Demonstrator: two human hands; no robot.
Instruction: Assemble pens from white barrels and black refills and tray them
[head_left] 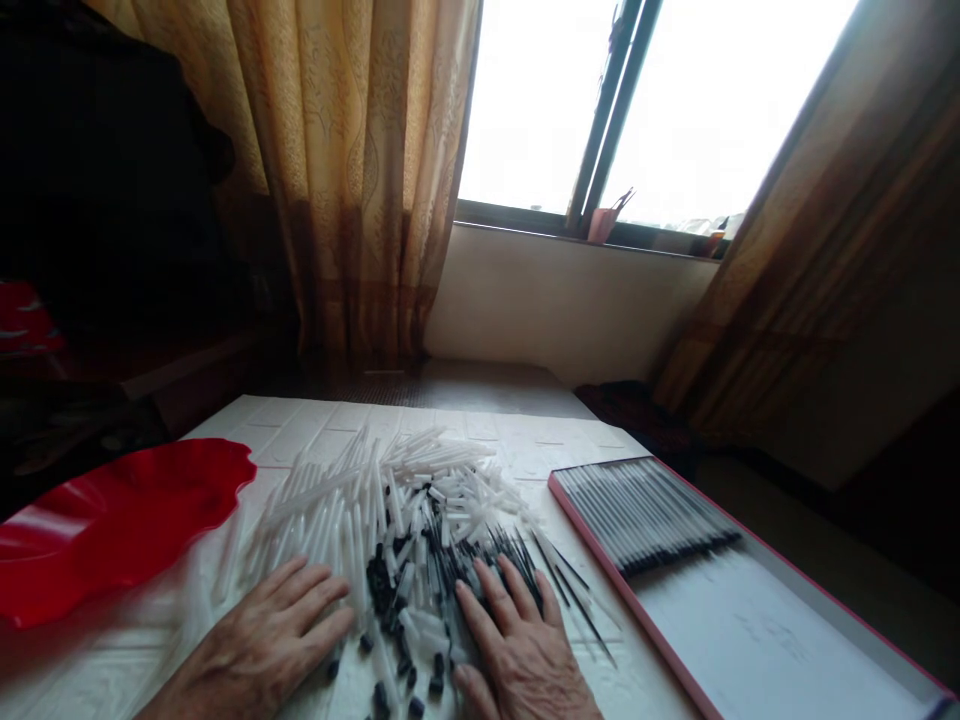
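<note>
A heap of white plastic tubes [352, 495], small black caps [384, 585] and thin black refills [510, 550] lies on a white table [525, 440]. My left hand [259, 645] rests flat at the heap's near left edge, fingers spread, holding nothing. My right hand [517, 645] lies flat on the black refills at the near right, fingers stretched out. A shallow pink-edged tray [757, 620] at the right holds a neat row of assembled pens [645, 510].
A red wavy-rimmed plastic dish [112, 520] sits at the left of the table. Behind it hang brown curtains [360, 170] and a bright window [645, 100] above a ledge. Dark furniture fills the far left.
</note>
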